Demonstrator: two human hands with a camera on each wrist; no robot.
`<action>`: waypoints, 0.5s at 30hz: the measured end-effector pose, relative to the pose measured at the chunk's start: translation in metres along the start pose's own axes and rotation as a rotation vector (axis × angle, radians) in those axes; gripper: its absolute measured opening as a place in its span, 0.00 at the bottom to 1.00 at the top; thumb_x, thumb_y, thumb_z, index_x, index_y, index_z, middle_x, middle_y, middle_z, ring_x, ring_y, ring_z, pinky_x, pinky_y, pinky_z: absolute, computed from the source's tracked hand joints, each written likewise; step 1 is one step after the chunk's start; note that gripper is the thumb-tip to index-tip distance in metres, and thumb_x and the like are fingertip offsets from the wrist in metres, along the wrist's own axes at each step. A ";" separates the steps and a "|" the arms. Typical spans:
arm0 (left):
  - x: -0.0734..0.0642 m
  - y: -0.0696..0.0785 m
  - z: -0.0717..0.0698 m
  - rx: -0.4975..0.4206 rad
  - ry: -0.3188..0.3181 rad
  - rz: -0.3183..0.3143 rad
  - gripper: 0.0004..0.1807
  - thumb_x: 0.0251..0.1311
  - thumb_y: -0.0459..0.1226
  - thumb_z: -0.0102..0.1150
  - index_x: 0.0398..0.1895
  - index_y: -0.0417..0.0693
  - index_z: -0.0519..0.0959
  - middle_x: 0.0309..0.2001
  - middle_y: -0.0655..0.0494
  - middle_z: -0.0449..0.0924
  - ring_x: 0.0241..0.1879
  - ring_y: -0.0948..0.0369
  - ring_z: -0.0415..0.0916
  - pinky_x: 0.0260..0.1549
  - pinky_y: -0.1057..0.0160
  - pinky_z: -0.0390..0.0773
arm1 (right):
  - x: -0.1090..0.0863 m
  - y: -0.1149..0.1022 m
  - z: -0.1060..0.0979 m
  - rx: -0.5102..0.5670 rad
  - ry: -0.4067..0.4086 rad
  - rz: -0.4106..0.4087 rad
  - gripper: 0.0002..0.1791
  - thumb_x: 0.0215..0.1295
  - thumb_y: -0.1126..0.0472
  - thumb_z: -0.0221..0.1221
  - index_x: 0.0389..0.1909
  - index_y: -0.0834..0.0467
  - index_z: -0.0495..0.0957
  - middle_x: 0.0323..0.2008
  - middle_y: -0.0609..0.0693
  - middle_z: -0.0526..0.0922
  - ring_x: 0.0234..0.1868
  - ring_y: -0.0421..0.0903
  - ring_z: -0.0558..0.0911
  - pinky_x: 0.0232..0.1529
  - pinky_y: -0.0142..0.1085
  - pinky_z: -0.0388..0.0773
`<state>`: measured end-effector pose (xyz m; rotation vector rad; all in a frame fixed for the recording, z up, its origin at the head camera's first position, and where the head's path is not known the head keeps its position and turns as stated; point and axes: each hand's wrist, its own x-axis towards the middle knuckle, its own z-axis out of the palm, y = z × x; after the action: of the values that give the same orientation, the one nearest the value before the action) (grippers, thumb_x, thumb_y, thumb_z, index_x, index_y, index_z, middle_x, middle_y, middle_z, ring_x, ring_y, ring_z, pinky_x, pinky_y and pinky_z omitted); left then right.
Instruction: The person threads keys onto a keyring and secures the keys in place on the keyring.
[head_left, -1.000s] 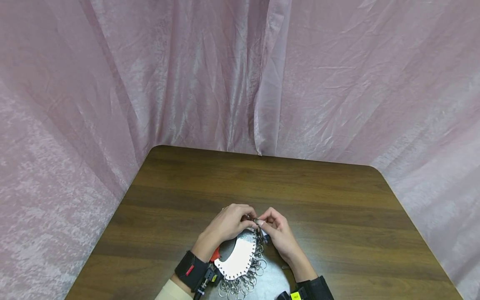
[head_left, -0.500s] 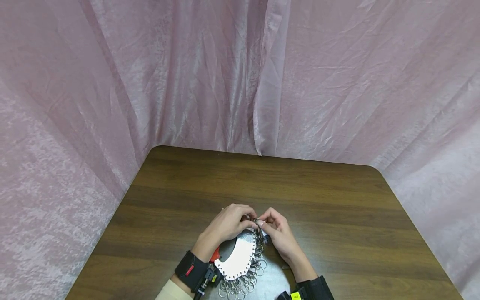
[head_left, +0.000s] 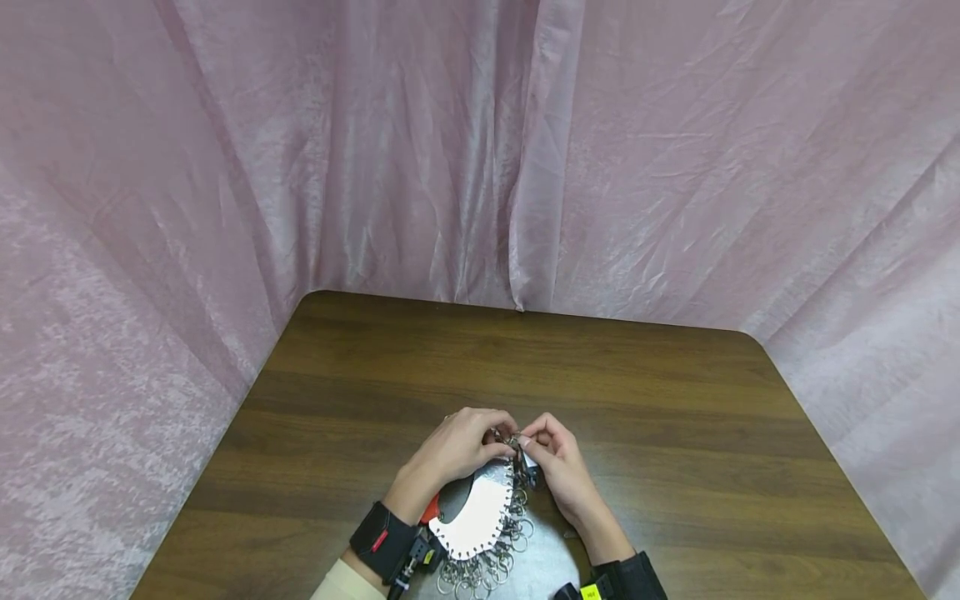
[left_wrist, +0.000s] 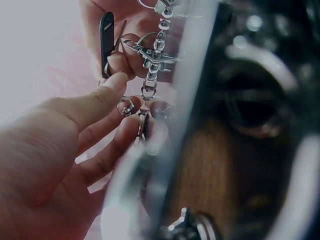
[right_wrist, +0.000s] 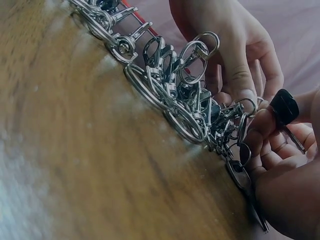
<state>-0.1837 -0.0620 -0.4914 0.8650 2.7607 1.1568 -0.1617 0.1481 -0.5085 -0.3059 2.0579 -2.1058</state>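
A shiny white curved plate (head_left: 480,517) with holes along its edge lies beneath my left hand (head_left: 453,442) in the head view. Swivel clasps (right_wrist: 170,85) and split rings (right_wrist: 185,125) line that edge. My left thumb and fingers pinch a clasp at the plate's far end. Close beside, my right hand (head_left: 562,471) pinches a small key ring with thumb and forefinger. A black-headed key (right_wrist: 285,106) sticks out at the right fingers, and a second key (right_wrist: 242,180) hangs below them. The left wrist view shows the black key head (left_wrist: 106,45) beyond my left thumb.
A red piece (head_left: 431,509) shows at the plate's left, by the left wrist. The brown wooden table (head_left: 510,358) reaches back to a pink curtain (head_left: 420,167). A pale patch (head_left: 543,554) shows on the table between the forearms.
The right fingers have shifted slightly up and to the right, a little away from the left fingertips. The left hand and the plate stay in place.
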 end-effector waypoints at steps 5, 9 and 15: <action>0.000 0.000 0.000 0.002 0.008 0.009 0.09 0.65 0.46 0.73 0.46 0.59 0.87 0.43 0.66 0.87 0.37 0.73 0.80 0.38 0.67 0.80 | 0.001 0.001 -0.002 -0.007 -0.032 -0.029 0.09 0.75 0.67 0.61 0.46 0.70 0.73 0.40 0.68 0.84 0.41 0.48 0.85 0.44 0.34 0.80; -0.001 0.000 0.000 0.002 0.010 0.016 0.09 0.65 0.47 0.73 0.45 0.59 0.87 0.42 0.67 0.87 0.37 0.73 0.79 0.38 0.67 0.79 | 0.001 0.002 -0.003 -0.021 -0.049 -0.053 0.05 0.76 0.70 0.59 0.45 0.68 0.74 0.40 0.66 0.83 0.41 0.47 0.84 0.43 0.33 0.79; -0.001 0.000 0.000 0.006 0.008 0.021 0.08 0.66 0.47 0.72 0.45 0.59 0.87 0.42 0.67 0.87 0.37 0.73 0.79 0.38 0.67 0.79 | 0.001 0.002 -0.003 -0.024 -0.054 -0.053 0.02 0.75 0.72 0.58 0.44 0.65 0.75 0.40 0.62 0.83 0.40 0.47 0.84 0.43 0.33 0.80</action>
<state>-0.1827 -0.0625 -0.4919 0.8934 2.7694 1.1591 -0.1635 0.1508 -0.5104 -0.4205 2.0680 -2.0806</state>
